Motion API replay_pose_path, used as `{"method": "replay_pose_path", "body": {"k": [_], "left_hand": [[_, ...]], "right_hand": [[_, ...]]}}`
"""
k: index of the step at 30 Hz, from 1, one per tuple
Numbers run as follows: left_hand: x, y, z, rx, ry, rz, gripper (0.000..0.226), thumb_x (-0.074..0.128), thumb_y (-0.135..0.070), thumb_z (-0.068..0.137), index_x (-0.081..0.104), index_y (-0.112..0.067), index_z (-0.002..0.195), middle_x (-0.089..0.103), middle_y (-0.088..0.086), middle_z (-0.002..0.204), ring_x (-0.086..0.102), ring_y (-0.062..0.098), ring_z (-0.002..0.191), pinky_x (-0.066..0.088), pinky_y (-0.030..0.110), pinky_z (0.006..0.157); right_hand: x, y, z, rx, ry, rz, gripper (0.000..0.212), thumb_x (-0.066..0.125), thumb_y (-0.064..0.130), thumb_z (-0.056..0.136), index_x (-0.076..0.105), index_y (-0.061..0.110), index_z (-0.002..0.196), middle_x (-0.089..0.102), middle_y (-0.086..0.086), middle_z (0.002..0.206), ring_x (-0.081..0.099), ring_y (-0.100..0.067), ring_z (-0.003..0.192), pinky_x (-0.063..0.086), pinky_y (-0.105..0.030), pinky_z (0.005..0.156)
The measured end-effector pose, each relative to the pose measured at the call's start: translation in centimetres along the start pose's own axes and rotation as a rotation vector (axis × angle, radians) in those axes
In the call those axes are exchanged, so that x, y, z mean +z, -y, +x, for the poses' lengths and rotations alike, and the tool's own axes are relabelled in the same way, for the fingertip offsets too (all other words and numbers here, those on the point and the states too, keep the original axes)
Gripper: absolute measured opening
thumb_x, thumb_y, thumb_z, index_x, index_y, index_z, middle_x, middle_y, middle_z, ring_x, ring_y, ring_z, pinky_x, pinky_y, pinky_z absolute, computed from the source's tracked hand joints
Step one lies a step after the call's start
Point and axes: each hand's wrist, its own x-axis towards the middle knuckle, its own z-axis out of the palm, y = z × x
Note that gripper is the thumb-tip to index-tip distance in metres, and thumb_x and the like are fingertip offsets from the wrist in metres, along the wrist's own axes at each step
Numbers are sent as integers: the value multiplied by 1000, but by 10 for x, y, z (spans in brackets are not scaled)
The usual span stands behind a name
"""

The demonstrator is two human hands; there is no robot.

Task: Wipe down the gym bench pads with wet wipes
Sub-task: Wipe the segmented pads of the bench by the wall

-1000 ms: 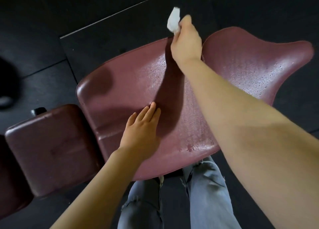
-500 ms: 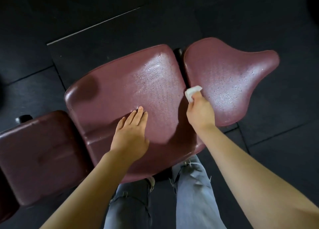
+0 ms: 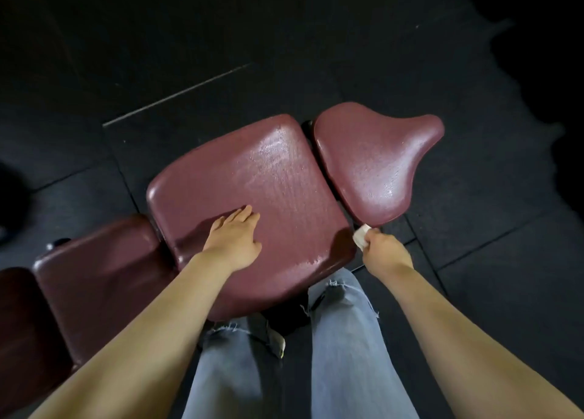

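Head view: bench pads (image 3: 252,197) lengthwise left-right.

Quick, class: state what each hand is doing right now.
Left hand: open, flat on the large bench pad.
Right hand: closed, holding the wet wipe.

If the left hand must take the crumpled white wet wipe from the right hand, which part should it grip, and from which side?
Probably the free end of the crumpled white wet wipe, which sticks out up and left of the right hand, beside the maroon pad's corner. The left hand should come from the left, over that corner; the rest is enclosed by the fingers.
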Motion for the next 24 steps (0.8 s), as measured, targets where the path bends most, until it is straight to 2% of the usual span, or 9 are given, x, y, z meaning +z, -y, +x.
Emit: {"method": "replay_pose_path", "body": {"k": [1,3,5,8,10,12,15,19,24], "left_hand": [[-4,-1,-8,0,-15,-16,69,49,-32,94,20,-23,156,5,-3,165,7,14,151,8,39,123],[-14,-5,-28,12,-56,-57,67,49,-31,94,22,-24,155,9,-4,165,9,14,151,9,39,122],[-26,-14,-51,33,-94,-127,65,49,-29,94,26,-25,154,14,-5,164,13,15,150,12,38,122],[-48,-35,-86,71,-140,-302,57,51,-24,94,37,-26,149,27,-6,160,26,16,146,20,33,117],[-61,-52,-108,110,-161,-491,48,52,-21,95,47,-27,142,42,-9,150,38,13,139,27,27,113],[-74,-72,-127,146,-154,-721,37,53,-25,96,55,-34,132,53,-16,138,48,6,130,34,28,112],[-91,-106,-154,182,-151,-964,28,55,-32,97,61,-37,125,62,-19,124,55,-2,118,42,20,100],[-112,-155,-179,191,-257,-1099,24,55,-41,97,66,-37,118,65,-21,118,57,-4,113,43,20,97],[-130,-217,-193,153,-433,-1128,18,61,-42,93,69,-28,101,67,-19,93,59,-8,83,41,3,68]], "right_hand": [[-10,1,-5,-32,-57,44,19,50,13,93,59,12,109,67,-13,99,63,-36,94,47,-34,70],[-32,9,-20,-87,-130,220,12,51,18,93,60,21,86,60,-1,75,59,-31,77,40,-29,61],[-53,21,-39,-124,-160,416,23,54,22,92,52,22,69,51,5,60,50,-22,63,37,-29,54],[-82,40,-77,-145,-109,812,9,60,18,84,63,9,84,56,3,72,50,-14,69,41,-29,68],[-98,48,-101,-150,-33,1064,19,59,16,75,61,3,89,56,2,78,51,-16,77,42,-31,76],[-115,52,-123,-175,40,1232,16,58,15,70,63,8,83,59,2,78,54,-18,80,45,-33,81],[-141,48,-151,-244,161,1425,18,55,8,81,70,18,83,64,-4,80,57,-20,79,47,-33,80],[-179,26,-174,-320,158,1350,24,50,6,94,70,15,100,71,-9,90,65,-22,83,52,-34,75],[-228,-12,-193,-552,-30,1048,24,53,5,95,70,19,104,72,-6,88,61,-8,74,50,-20,69]]}}
